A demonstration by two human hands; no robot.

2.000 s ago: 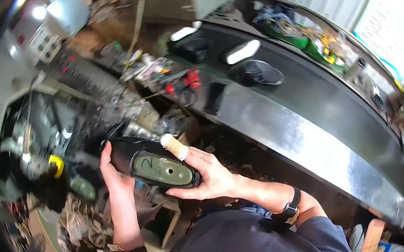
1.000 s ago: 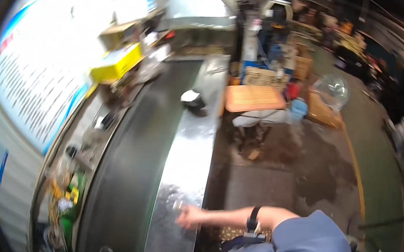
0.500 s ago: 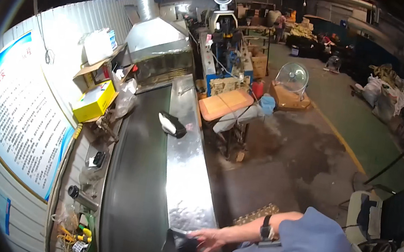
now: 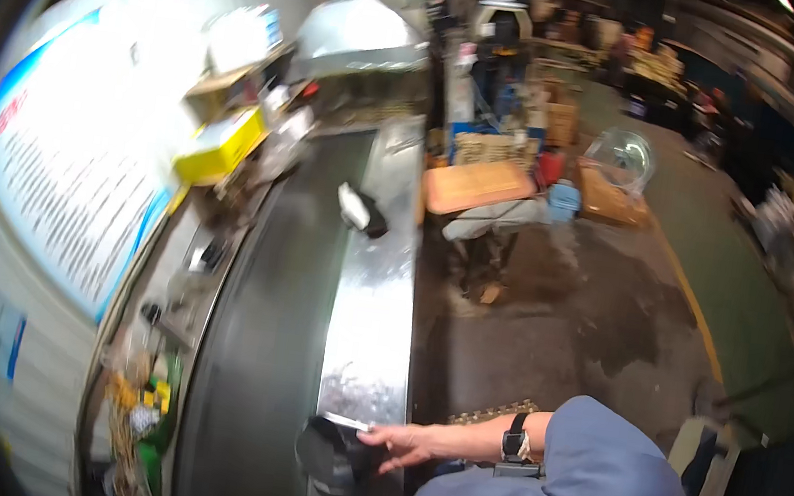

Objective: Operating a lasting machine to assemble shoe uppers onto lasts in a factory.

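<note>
My right hand (image 4: 400,444) reaches in from the lower right, with a blue sleeve and a dark watch on the wrist. Its fingers close on the edge of a black, cup-like piece with a white rim (image 4: 332,456); the exact kind is unclear. The piece is over the near end of a shiny metal strip (image 4: 371,334), beside a dark conveyor belt (image 4: 273,332). Farther along, a black-and-white piece (image 4: 362,210) lies across the line between belt and strip. My left hand is out of view.
At the belt's far end stands a metal hood (image 4: 363,41). A side shelf on the left carries a yellow box (image 4: 221,145) and a green bottle (image 4: 150,466). Right of the strip are a stool with an orange-brown top (image 4: 481,187), a fan (image 4: 621,162) and a chair (image 4: 764,486).
The view has swung, so the surroundings sit farther right and higher. My right hand still grips the black piece, which now shows more of its broad side and white edge.
</note>
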